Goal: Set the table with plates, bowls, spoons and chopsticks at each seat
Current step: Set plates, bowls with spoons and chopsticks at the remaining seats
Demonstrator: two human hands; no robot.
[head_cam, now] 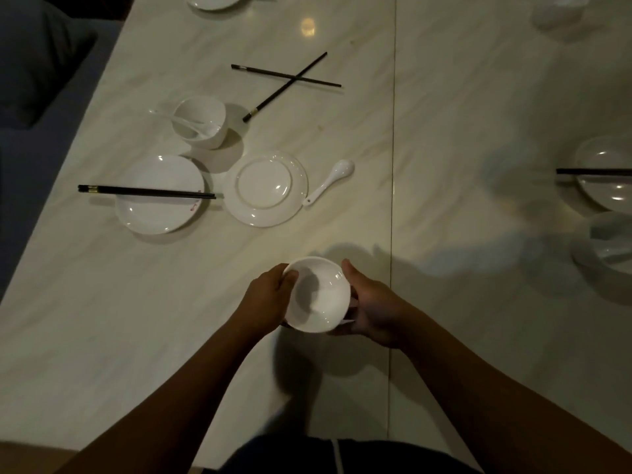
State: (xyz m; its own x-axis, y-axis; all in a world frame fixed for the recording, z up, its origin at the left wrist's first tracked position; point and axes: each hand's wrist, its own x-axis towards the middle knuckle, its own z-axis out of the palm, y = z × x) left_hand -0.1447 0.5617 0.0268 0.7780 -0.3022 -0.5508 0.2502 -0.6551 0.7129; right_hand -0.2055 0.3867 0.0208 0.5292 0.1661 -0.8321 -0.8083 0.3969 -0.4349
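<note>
An empty white bowl (318,295) is held above the pale marble table (136,319), my left hand (266,297) on its left rim and my right hand (372,307) cupping its right side. Further off lies an upside-down white plate (266,188) with a white spoon (330,181) beside it. To its left, a white plate (159,208) carries a pair of black chopsticks (147,191). Behind stands a white bowl (201,122) with a spoon inside. Two black chopsticks (287,82) lie crossed beyond it.
At the right edge sits a white dish (605,189) with chopsticks (593,171) across it and a blurred bowl (605,248) below. Another plate (213,1) shows at the top edge. A dark seat (37,63) borders the table's left side.
</note>
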